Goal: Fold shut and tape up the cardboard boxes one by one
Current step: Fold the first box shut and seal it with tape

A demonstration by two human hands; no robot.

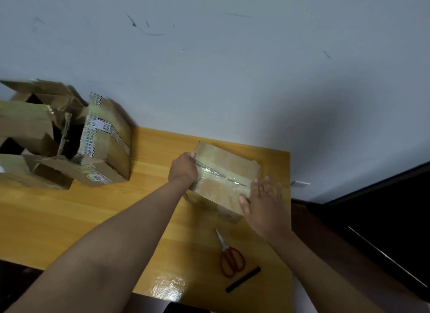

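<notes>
Cardboard box [226, 180], flaps shut and seam taped, sits on the wooden counter [93, 210]; left hand [183, 170] grips its left end, right hand [264, 205] rests open-fingered against its right end.

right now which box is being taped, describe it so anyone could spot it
On the yellow wooden table, look toward its far right corner by the wall. The small box there sits between the left hand and right hand. Unlike the open boxes piled at the left, its flaps are shut under shiny clear tape.
</notes>
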